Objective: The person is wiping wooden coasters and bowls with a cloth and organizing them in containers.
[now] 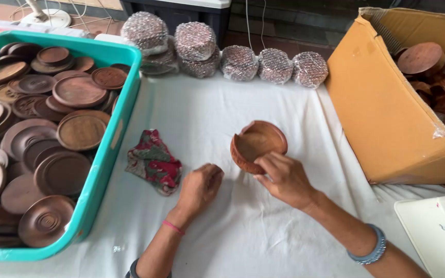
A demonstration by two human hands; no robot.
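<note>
Fingers (271,163) of the right hand (286,179) pinch the round brown wooden bowl's (257,144) rim, left hand (200,186) curled shut beside the patterned red cloth (154,161) — steadier with both gripping.

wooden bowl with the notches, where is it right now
In the head view the wooden bowl sits right of centre on the white cloth, held at its near rim by the right hand, between the patterned rag and the cardboard box.

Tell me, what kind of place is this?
Probably a small craft workshop or packing table: a teal plastic tub full of round wooden lids, a cardboard box of brown wooden bowls, and bubble-wrapped round bundles.
</note>
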